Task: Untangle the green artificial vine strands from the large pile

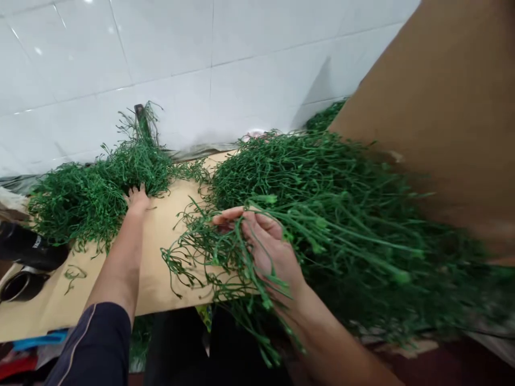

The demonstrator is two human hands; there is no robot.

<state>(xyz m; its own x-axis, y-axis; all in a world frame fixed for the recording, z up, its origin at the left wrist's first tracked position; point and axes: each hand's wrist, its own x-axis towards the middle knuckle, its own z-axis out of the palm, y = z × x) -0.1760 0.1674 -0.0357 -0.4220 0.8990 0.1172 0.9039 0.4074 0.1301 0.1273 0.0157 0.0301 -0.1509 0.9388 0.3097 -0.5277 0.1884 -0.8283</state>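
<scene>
My right hand (261,241) is closed round a bunch of thin green plant stems (209,244), thumb and fingertips pinching near the middle. Loose tips hang to the left and below the wrist, and longer stems stick out to the right. I cannot tell whether these stems are real or artificial. Farther left, my left hand (137,197) reaches forward with fingers spread, touching the near edge of another heap of green stems (80,198). Its fingertips are partly sunk among the strands. A big pile of the same stems (289,171) lies behind and right of my right hand.
Both heaps rest on a tan board (169,284). A black cylinder with white lettering (32,246) and a dark round cup-like object (24,284) are at the left. A large brown cardboard sheet (434,107) rises at the right. White tiled wall (169,64) stands behind.
</scene>
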